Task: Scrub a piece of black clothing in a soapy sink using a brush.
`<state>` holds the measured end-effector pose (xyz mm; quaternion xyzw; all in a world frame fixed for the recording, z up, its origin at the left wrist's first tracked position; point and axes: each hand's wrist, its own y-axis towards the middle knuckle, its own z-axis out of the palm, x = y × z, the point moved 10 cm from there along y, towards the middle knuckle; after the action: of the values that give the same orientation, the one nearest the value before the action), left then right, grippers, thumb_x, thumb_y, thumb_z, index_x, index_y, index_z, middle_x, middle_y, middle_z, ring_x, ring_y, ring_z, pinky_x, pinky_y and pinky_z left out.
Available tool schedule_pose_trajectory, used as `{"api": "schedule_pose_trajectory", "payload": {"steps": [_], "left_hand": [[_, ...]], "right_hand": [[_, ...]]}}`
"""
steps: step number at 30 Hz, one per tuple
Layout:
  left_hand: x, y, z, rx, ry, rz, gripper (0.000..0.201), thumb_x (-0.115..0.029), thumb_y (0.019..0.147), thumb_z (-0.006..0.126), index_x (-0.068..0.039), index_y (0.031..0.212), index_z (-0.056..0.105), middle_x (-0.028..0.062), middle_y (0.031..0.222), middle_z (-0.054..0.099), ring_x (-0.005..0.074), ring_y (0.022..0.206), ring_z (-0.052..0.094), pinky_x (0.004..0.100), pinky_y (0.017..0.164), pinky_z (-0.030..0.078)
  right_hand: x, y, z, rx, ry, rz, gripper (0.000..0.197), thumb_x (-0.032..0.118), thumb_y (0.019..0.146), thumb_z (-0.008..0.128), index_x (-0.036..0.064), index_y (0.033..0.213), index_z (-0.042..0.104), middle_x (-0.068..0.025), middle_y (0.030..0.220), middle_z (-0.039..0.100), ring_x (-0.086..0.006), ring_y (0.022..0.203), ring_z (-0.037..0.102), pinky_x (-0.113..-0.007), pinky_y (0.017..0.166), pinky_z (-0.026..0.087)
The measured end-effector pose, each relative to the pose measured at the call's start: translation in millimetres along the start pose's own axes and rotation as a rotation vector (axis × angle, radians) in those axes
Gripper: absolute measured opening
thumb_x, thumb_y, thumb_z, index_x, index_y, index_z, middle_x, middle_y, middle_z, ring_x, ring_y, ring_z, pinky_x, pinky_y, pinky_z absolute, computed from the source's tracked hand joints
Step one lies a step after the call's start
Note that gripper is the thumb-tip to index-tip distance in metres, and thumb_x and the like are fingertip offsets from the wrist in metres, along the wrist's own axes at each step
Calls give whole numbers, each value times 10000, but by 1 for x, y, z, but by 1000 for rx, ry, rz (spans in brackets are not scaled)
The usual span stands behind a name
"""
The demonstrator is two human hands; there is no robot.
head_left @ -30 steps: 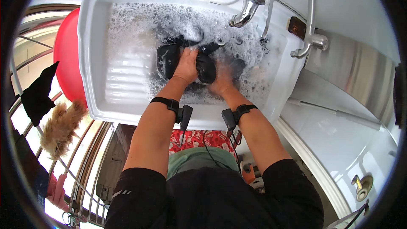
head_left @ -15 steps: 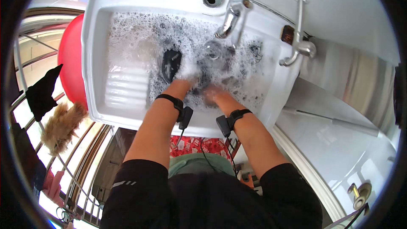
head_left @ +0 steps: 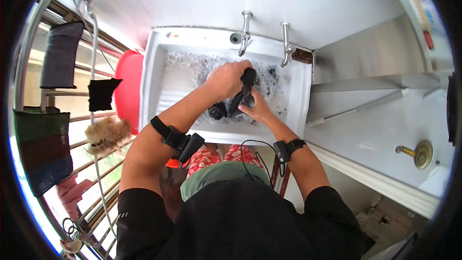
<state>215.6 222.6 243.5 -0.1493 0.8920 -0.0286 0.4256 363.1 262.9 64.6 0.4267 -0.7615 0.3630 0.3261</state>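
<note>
My left hand is raised above the white sink, its fingers curled round the upper end of a wet black item that looks like cloth. Lower down and to the right, my right hand grips the same item, thumb toward me. Another dark piece lies in the suds just below my hands; whether it joins the held item I cannot tell. Grey, foamy water fills the sink, and a small dark thing shows in the foam on the right.
Two metal taps reach over the sink's back edge. A red basin stands against its left side. Dark cloths and a fluffy tan duster hang by the window bars. A brown block sits at the back right corner.
Both hands have come up out of the foamy water, now with the black item between them. My view has shifted back, showing more of the wall and the hanging cloths.
</note>
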Motion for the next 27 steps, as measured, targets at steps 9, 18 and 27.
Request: {"api": "schedule_pose_trajectory", "payload": {"steps": [9,18,27], "left_hand": [[-127,-48,-134,-193,-51,228,477,100,753,569,14,1214,655,190,1032,746,270,991,730,349,911,559],[-160,-108,-192,-428,-418,353,499,192,752,518,63,1217,643,107,1072,718,185,994,687,298,893,563],[129,-218,-219,-827,-851,-157,398,87,926,539,1,1314,564,124,1191,666,220,1027,703,347,878,618]], "right_hand": [[91,1,-45,-370,46,-162,1411,565,661,946,3,1632,90,-270,1598,342,-397,1489,353,-475,1224,318],[118,62,-33,-735,420,-161,600,280,755,907,5,1221,647,-160,1018,737,-312,991,709,-441,885,549],[206,58,-103,-756,133,-255,390,35,821,741,56,1189,615,-177,1095,722,-351,1046,699,-407,910,537]]}}
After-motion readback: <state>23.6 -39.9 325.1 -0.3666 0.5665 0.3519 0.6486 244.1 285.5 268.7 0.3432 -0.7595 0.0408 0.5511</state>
